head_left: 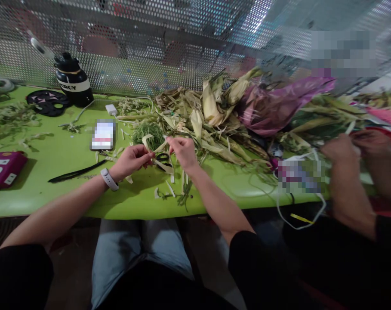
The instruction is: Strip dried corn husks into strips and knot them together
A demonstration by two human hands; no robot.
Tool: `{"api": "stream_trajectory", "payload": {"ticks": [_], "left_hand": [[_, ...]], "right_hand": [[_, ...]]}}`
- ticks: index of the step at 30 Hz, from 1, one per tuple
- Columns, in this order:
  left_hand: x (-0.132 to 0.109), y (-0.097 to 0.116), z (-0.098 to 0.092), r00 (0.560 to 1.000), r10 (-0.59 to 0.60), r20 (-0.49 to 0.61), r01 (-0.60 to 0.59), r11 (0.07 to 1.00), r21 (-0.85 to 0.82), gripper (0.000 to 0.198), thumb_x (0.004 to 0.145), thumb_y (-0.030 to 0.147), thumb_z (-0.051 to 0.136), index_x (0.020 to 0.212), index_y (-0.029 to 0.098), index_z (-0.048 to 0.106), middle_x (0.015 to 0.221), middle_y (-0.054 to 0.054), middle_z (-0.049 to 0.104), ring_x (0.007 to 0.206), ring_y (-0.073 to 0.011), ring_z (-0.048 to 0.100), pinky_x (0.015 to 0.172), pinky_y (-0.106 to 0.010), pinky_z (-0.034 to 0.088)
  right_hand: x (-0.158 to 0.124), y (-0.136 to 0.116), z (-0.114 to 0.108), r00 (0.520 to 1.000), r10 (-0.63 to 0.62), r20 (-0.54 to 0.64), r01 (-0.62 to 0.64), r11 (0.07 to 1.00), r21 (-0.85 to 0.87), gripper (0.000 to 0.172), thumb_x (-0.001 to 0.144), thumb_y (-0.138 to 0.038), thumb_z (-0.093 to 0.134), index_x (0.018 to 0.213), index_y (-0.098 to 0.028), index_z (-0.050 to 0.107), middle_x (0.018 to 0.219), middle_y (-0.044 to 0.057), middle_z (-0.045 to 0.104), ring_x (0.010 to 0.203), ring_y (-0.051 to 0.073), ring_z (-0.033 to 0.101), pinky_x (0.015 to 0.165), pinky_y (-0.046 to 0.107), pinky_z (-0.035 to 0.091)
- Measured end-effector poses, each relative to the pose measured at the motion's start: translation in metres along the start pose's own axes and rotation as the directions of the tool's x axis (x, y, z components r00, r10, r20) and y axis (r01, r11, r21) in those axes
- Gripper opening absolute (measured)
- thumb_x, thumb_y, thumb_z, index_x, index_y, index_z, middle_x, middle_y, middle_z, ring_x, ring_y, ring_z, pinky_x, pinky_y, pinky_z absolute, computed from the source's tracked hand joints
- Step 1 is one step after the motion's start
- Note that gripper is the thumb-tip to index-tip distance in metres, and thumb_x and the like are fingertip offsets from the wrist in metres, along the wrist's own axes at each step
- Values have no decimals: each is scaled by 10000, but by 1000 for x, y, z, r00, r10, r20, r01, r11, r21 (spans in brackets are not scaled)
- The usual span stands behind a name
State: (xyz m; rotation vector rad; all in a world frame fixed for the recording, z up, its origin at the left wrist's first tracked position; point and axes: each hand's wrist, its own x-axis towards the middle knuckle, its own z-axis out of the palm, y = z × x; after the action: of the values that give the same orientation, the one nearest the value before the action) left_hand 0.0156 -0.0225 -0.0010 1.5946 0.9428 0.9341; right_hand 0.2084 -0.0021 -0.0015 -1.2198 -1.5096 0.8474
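My left hand [133, 161] is closed, thumb and fingertips pinching a pale corn husk strip [147, 141] that curls up above them. Close by on the right, my right hand [184, 151] is also in a pinch, at the end of a thin piece of husk [161, 145]. Whether both hands hold one and the same strip, I cannot tell. Between and below the hands lie black scissors [163, 158], partly covered by husk. Just behind is a small heap of fine green strands [149, 132]. Cut husk scraps [170, 188] are scattered in front on the green table [214, 196].
A heap of dried corn husks [211, 103] and a purple plastic bag [266, 107] lie behind. On the left are a phone [103, 135], a black strap [79, 172], a purple box [7, 168] and a black bottle [73, 82]. Another person's hands [342, 148] work at right.
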Motion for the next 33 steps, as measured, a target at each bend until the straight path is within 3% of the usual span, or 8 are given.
{"api": "stream_trajectory", "payload": {"ticks": [4,7,11,14,21,26,29,33], "left_hand": [[1,2,4,998,43,48,-46,997,62,225,821,347,706,737,147,643,637,-39,668,518,-89,564,501,-204,453],[1,1,6,996,69,49,-71,996,57,206,793,338,725,757,148,654,648,-30,670,528,-90,564,518,-205,464],[1,1,5,995,34,96,-34,999,4,261,816,395,696,804,135,677,716,-48,690,561,-86,565,541,-199,464],[0,2,4,997,-1,82,4,999,-41,324,838,451,667,787,132,682,691,-46,668,536,-71,523,499,-183,409],[2,-1,5,981,-112,159,127,988,-89,317,795,442,720,719,135,701,598,-33,614,480,-59,447,444,-180,325],[1,-5,7,973,-155,174,186,966,-179,263,772,406,749,736,150,697,698,-52,675,502,-58,474,440,-177,314],[1,-6,6,980,-161,113,186,944,-271,268,774,409,753,758,155,670,697,-31,658,508,-50,477,448,-165,312],[2,-5,4,986,-164,31,165,928,-335,306,772,425,760,745,151,625,679,-9,630,499,-39,465,459,-161,319]], "right_hand": [[-5,-4,7,959,-282,13,280,945,-167,347,816,-525,658,727,-194,711,879,58,653,904,192,593,893,376,457],[-7,0,21,968,-227,109,233,971,-50,340,780,-533,701,797,-196,736,1031,72,660,1035,199,598,994,388,439],[-7,2,28,972,-48,229,-23,955,296,371,761,-580,696,809,-212,712,878,20,644,763,142,624,723,318,541],[-9,-2,27,942,42,334,-192,881,432,397,728,-606,711,826,-222,696,765,-12,611,591,112,569,525,276,506],[-15,-9,28,957,42,286,-177,868,463,398,698,-597,742,779,-211,690,783,-21,566,574,89,547,453,257,500],[-10,-7,23,970,-6,243,-83,931,355,424,735,-636,693,771,-214,699,827,-1,615,639,103,560,495,255,475],[-3,-5,11,969,-55,240,26,992,124,518,837,-677,547,691,-193,660,712,8,603,645,120,551,590,274,450],[2,0,0,948,-169,268,214,966,-146,568,854,-672,532,567,-182,512,605,-11,480,627,119,465,632,280,371]]}}
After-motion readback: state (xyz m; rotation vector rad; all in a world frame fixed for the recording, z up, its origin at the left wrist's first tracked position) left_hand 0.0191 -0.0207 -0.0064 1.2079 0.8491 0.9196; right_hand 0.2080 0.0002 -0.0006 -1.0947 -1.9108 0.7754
